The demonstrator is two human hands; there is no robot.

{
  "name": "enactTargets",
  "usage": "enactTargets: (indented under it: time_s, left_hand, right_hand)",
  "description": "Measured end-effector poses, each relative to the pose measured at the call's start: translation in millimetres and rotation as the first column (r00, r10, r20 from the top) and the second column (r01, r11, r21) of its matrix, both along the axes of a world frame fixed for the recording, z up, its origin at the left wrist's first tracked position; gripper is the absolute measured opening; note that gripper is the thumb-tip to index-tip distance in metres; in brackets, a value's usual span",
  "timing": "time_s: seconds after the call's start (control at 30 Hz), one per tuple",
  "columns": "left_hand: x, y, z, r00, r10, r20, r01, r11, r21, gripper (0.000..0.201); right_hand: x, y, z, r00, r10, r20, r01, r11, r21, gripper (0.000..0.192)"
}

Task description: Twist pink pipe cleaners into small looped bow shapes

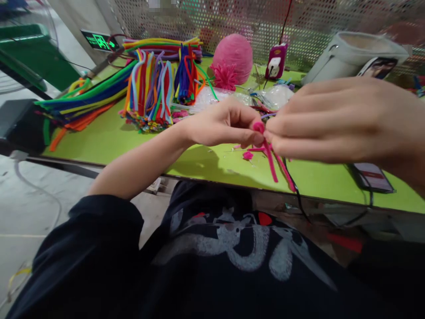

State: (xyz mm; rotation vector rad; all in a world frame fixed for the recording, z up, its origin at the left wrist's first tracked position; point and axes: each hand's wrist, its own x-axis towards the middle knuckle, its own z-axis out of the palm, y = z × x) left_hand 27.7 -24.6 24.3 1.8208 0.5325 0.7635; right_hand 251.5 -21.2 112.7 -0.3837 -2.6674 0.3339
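A fuzzy pink pipe cleaner [270, 161] hangs between my two hands, curled into a small loop at its top. My left hand [229, 124] pinches that loop between thumb and forefinger. From the right, my right hand [335, 119] closes its fingers on the same pipe cleaner right beside the left fingertips; it is slightly blurred, and its thumb is mostly hidden. Two pink ends dangle below the fingers, over the green table [206, 161]. Underneath the hands lies a small pink curled piece [247, 156], with further pink bits near it.
Bundles of coloured pipe cleaners [149, 88] stand at the back left, with long loose ones [86, 106] beside them. Behind my hands are a pink yarn ball [234, 55], a purple power socket [276, 62] and a grey bucket [332, 55]. A phone [373, 177] and black cable lie front right.
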Motion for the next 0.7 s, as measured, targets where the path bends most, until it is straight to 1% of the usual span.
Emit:
enactTargets:
  time_s: [0.03,0.07,0.1,0.13,0.2,0.23,0.27,0.3,0.33,0.37,0.4,0.43,0.47,0.5,0.57,0.6,0.63,0.7]
  left_hand:
    - [2,0,-1.0,0.999,-0.037,0.003,0.037,0.998,-0.045,0.055]
    - [3,0,-2.8,0.997,-0.08,0.006,0.081,0.993,-0.09,0.055]
    - [5,0,-5.3,0.991,-0.132,0.012,0.133,0.982,-0.133,0.054]
    - [6,0,-8.2,0.982,-0.188,0.018,0.188,0.967,-0.173,0.053]
    - [8,-1,-14.6,0.961,-0.273,0.041,0.275,0.93,-0.244,0.052]
    - [9,-1,-17.5,0.957,-0.282,0.063,0.288,0.918,-0.271,0.051]
    - [9,-2,-19.8,0.962,-0.256,0.097,0.274,0.918,-0.288,0.052]
    - [9,-1,-21.6,0.97,-0.196,0.145,0.23,0.929,-0.288,0.051]
    - [10,-1,-22.6,0.974,-0.101,0.205,0.157,0.947,-0.279,0.05]
    - [10,0,-23.0,0.962,0.001,0.273,0.071,0.964,-0.255,0.047]
    - [12,1,-23.0,0.935,0.103,0.34,-0.028,0.975,-0.219,0.042]
    - [13,3,-22.8,0.897,0.198,0.395,-0.136,0.974,-0.179,0.036]
    - [15,4,-22.5,0.857,0.284,0.431,-0.247,0.959,-0.142,0.029]
    - [17,5,-22.2,0.818,0.365,0.444,-0.353,0.929,-0.113,0.024]
    - [21,7,-22.3,0.759,0.498,0.42,-0.513,0.854,-0.086,0.02]
    - [22,7,-22.4,0.741,0.545,0.392,-0.559,0.825,-0.09,0.021]
    - [23,7,-22.4,0.74,0.563,0.368,-0.572,0.815,-0.097,0.024]
    - [23,6,-21.4,0.756,0.555,0.348,-0.545,0.828,-0.135,0.028]
  right_hand:
    - [-4,-3,3.7,0.983,0.115,0.141,-0.112,0.993,-0.028,0.078]
    - [-9,-5,7.0,0.941,0.219,0.258,-0.205,0.975,-0.08,0.074]
    - [-12,-7,9.8,0.906,0.282,0.315,-0.245,0.957,-0.153,0.066]
    - [-14,-7,12.2,0.897,0.3,0.325,-0.237,0.946,-0.22,0.059]
    - [-14,-6,14.2,0.906,0.255,0.338,-0.154,0.942,-0.297,0.051]
    - [-11,-4,13.4,0.919,0.195,0.342,-0.098,0.955,-0.279,0.05]
    - [-7,0,11.1,0.945,0.113,0.308,-0.048,0.977,-0.21,0.048]
    - [-2,3,7.3,0.965,0.027,0.262,0.003,0.994,-0.113,0.043]
    - [3,7,2.0,0.993,-0.062,0.104,0.06,0.998,0.025,0.037]
    - [9,10,-4.5,0.99,-0.107,-0.089,0.12,0.979,0.166,0.024]
    - [14,13,-11.9,0.966,-0.154,-0.205,0.199,0.954,0.222,0.015]
    - [17,16,-19.8,0.932,-0.182,-0.314,0.242,0.956,0.165,0.016]
    - [19,18,-27.9,0.905,-0.205,-0.372,0.244,0.968,0.06,0.018]
    - [19,20,-35.8,0.899,-0.229,-0.374,0.225,0.973,-0.056,0.018]
    - [14,23,-50.9,0.901,-0.234,-0.366,0.164,0.963,-0.212,0.019]
    - [9,25,-57.8,0.9,-0.23,-0.37,0.141,0.957,-0.254,0.023]
    - [4,27,-64.2,0.885,-0.233,-0.403,0.124,0.952,-0.279,0.028]
    - [-5,31,-75.1,0.845,-0.259,-0.468,0.102,0.937,-0.334,0.034]
